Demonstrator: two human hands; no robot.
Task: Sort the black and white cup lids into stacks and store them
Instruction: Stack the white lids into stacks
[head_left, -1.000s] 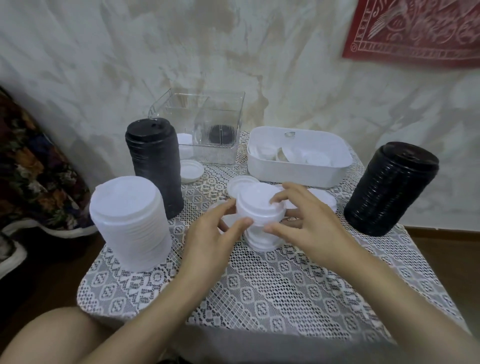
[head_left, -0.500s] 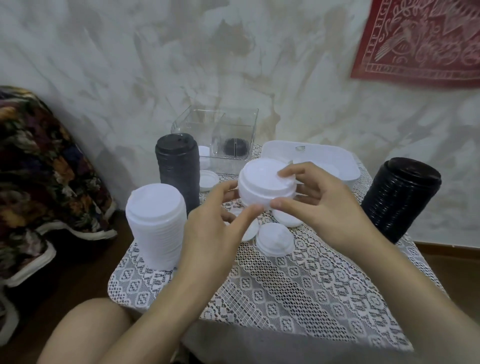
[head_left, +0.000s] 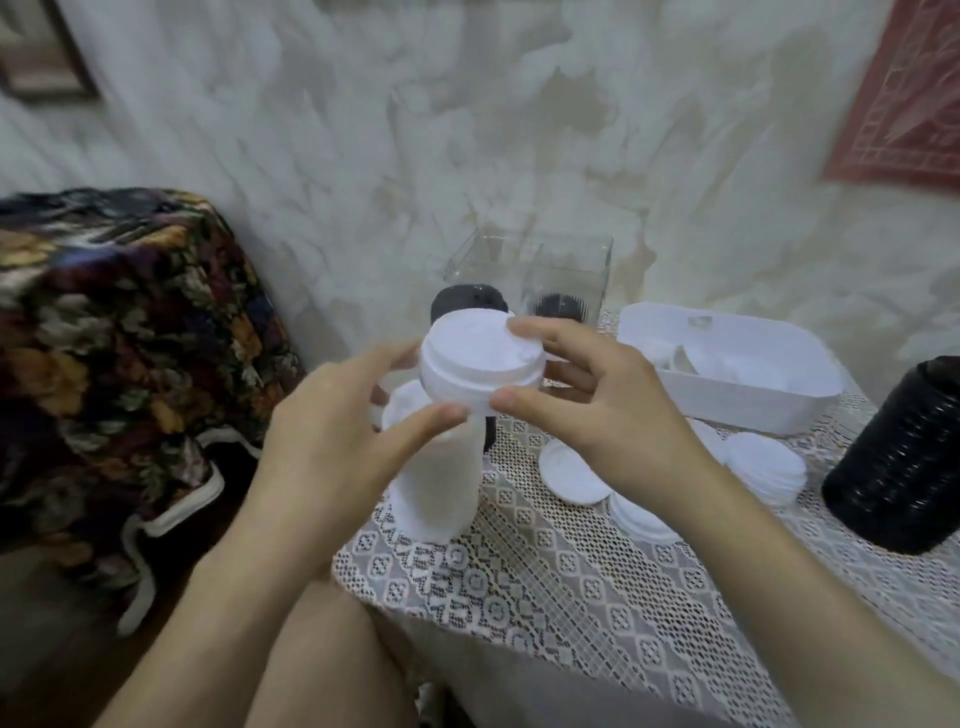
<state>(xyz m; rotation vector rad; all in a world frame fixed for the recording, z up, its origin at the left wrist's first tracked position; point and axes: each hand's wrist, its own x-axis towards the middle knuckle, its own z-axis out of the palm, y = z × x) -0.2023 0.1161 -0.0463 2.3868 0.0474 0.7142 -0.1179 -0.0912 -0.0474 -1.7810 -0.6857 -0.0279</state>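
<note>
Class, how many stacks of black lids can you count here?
3: tall stack at the right, second stack partly behind the held white lids, short stack inside the clear box. More may be hidden.

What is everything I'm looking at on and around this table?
held white lids: a short stack, white, in the air between both hands
tall white stack: one, white, table's left edge
rear black stack: one, black, behind the white one
right black stack: one, black, table's right side
clear container: transparent, two sections, by the wall; a few black lids inside
white tub: one, white, back right, white lids inside
loose white lids: several, white, on the cloth before the tub
lace tablecloth: one, white, covers the table
floral cloth: one, multicoloured, far left
red hanging: one, red, wall upper right
left hand, right hand: two hands, pinching the held lids
</note>
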